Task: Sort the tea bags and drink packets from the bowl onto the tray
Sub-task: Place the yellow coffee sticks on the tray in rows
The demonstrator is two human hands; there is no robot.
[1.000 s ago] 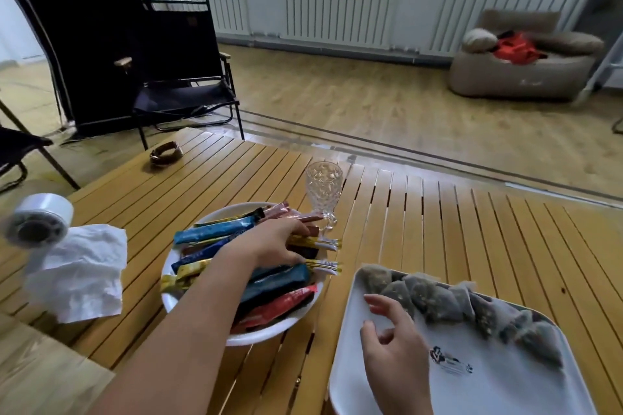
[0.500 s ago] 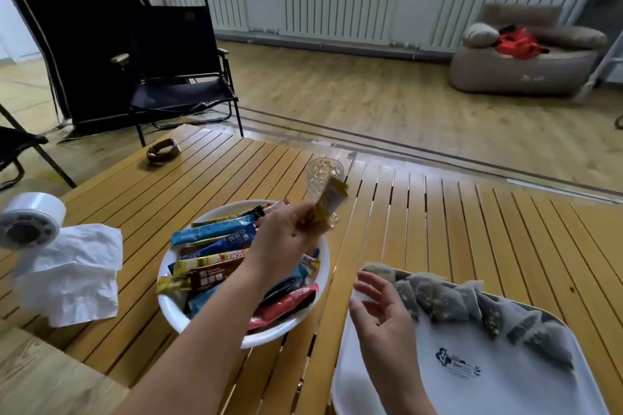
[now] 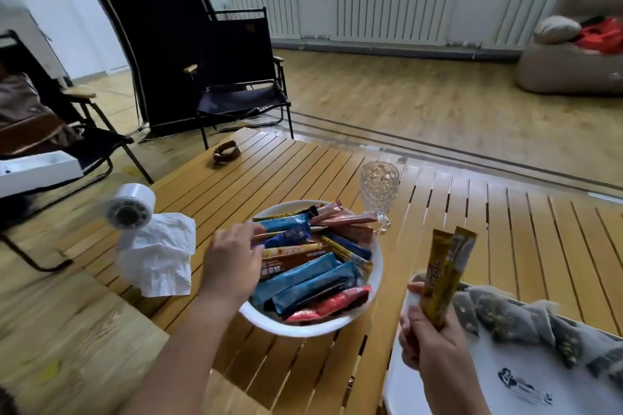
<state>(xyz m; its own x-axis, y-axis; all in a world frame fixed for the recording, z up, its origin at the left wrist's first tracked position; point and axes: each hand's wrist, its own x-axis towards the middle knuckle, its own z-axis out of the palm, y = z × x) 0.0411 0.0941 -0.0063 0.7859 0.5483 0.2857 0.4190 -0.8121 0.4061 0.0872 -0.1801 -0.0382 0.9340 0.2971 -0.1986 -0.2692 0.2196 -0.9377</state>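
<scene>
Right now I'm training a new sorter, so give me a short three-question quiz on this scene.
1. True or false: the right hand holds yellow packets above the tray.
2. Where is the left hand? A in the bowl, B on the glass, C on the paper.
3. Fill in: the tea bags lie on the ____.

Key: 1 true; 2 A; 3 tray.
</scene>
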